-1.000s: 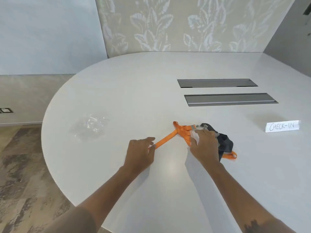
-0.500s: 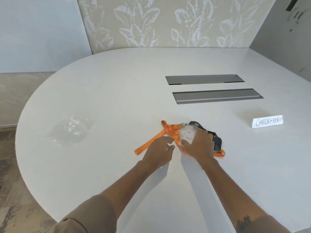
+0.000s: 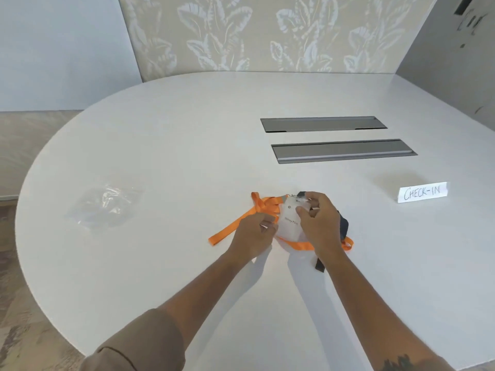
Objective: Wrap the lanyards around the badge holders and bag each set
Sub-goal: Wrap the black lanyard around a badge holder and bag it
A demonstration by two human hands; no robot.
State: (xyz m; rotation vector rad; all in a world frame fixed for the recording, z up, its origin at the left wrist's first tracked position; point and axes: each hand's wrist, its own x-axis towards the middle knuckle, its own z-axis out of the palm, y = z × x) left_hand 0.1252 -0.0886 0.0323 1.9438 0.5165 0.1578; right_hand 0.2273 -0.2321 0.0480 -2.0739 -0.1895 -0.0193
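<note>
**A:** Head cam, the only view here: looks like the wrapping step on the first set. The right hand (image 3: 317, 223) pinches the top of the clear badge holder (image 3: 288, 223) with curled fingers, and the left hand (image 3: 253, 235) grips the orange lanyard (image 3: 263, 206) right beside the holder's left edge. Hands are nearly touching.

**B:** So next is winding the strap round the holder?

**A:** I'd guess so. It needs the loose tail pulled snug, since a loop trails off to the left. There's a dark lanyard (image 3: 344, 226) tangled under the right hand too, which might snag.

**B:** Room?

**A:** Plenty. The white table (image 3: 187, 143) is open all round, the bags (image 3: 103, 207) sit well apart to the left, the near edge isn't close, and the CHECK-IN sign (image 3: 422, 192) is off to the right.
</note>
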